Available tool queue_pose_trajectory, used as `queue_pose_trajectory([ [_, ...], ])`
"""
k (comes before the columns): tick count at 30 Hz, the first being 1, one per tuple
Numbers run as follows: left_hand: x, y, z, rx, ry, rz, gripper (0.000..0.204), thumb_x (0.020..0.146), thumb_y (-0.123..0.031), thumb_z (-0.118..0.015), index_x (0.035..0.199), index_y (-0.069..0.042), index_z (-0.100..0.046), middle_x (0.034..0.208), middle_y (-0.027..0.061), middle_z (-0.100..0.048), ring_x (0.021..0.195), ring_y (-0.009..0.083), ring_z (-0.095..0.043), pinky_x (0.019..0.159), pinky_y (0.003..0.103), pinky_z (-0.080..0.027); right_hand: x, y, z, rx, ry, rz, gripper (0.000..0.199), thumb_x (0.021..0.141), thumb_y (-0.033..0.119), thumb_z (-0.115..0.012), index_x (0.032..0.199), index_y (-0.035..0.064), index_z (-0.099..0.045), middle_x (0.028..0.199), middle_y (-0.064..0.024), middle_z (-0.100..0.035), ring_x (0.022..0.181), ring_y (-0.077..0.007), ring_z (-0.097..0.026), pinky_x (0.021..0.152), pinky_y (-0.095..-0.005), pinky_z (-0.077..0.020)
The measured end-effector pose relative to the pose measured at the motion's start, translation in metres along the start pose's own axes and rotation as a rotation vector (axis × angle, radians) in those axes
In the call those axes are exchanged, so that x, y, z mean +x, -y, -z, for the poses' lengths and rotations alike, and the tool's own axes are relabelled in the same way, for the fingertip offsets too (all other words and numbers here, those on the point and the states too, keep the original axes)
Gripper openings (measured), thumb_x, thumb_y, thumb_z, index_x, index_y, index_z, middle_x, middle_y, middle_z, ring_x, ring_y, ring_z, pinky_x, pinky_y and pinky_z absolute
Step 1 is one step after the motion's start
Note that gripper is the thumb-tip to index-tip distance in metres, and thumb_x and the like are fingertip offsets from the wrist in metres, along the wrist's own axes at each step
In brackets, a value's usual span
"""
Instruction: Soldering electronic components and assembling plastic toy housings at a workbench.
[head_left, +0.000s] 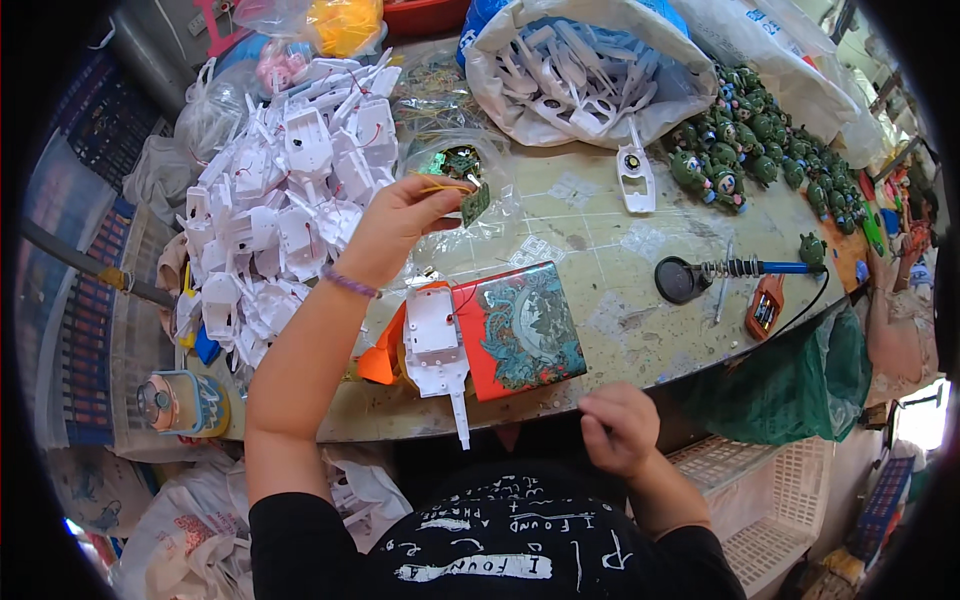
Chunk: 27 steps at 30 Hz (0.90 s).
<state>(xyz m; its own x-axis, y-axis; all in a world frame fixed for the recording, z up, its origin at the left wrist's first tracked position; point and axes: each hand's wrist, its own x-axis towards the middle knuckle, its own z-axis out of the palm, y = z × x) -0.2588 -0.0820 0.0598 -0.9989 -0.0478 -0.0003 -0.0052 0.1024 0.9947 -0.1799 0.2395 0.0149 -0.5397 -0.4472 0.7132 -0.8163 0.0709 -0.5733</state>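
Note:
My left hand (405,215) is pinching a small green circuit board (476,204) with thin yellow wires, above a clear plastic bag (440,150) of more boards. Over the table's front edge, my right hand (620,428) is curled closed; whatever may be inside it is hidden. Between my arms lies a white plastic housing (432,335) with a narrow handle pointing toward me and a red wire at its side. It rests against a red box with a dark patterned lid (530,330). An orange piece (380,350) sticks out at the housing's left.
White housings (290,200) are heaped at left; a sack (500,100) of white parts stands behind. Green turtle-like figures (735,140) cover the far right. A blue-handled soldering iron (780,267) sits in its stand, near an orange meter (765,308). A bottle (185,405) stands front left.

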Motion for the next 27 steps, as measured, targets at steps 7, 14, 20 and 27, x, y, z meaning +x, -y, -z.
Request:
queue_pose_trajectory([
  [7, -0.068, -0.036, -0.002, -0.677, 0.184, 0.043, 0.022, 0.096, -0.021, -0.057, 0.111, -0.004, -0.06, 0.111, 0.0076, -0.065, 0.099, 0.0173, -0.065, 0.084, 0.031, -0.054, 0.066, -0.007, -0.011, 0.189, -0.082, -0.163, 0.017, 0.081, -0.007, -0.066, 0.097, -0.0014, -0.063, 0.09, -0.0097, -0.063, 0.079, -0.0168, -0.061, 0.07, -0.0258, -0.048],
  [14, -0.097, -0.035, -0.01, -0.617, 0.171, 0.101, 0.022, 0.094, -0.02, -0.061, 0.111, -0.005, -0.06, 0.109, 0.0063, -0.066, 0.099, 0.0165, -0.064, 0.084, 0.031, -0.053, 0.137, 0.009, -0.038, 0.398, 0.116, -0.218, 0.023, 0.083, -0.002, -0.068, 0.106, -0.0007, -0.064, 0.093, -0.0065, -0.062, 0.084, -0.0132, -0.061, 0.074, -0.0248, -0.05],
  [20, -0.1, -0.021, -0.017, -0.216, -0.297, -0.176, 0.022, 0.09, -0.015, -0.066, 0.108, -0.002, -0.063, 0.098, 0.0039, -0.066, 0.094, 0.0131, -0.061, 0.082, 0.027, -0.05, 0.145, -0.017, -0.029, 0.413, 0.237, -0.397, 0.018, 0.084, 0.002, -0.07, 0.101, -0.0015, -0.066, 0.094, -0.0034, -0.065, 0.086, -0.009, -0.061, 0.075, -0.0224, -0.0494],
  [27, -0.11, 0.004, -0.039, 0.79, -0.325, -0.469, 0.019, 0.074, -0.02, -0.074, 0.08, -0.005, -0.064, 0.08, 0.0103, -0.064, 0.078, 0.0303, -0.059, 0.072, 0.041, -0.045, 0.109, -0.067, -0.031, 0.184, -0.063, -0.572, 0.016, 0.084, 0.007, -0.071, 0.098, -0.0007, -0.067, 0.085, -0.0027, -0.067, 0.077, -0.0073, -0.061, 0.07, -0.0209, -0.0478],
])
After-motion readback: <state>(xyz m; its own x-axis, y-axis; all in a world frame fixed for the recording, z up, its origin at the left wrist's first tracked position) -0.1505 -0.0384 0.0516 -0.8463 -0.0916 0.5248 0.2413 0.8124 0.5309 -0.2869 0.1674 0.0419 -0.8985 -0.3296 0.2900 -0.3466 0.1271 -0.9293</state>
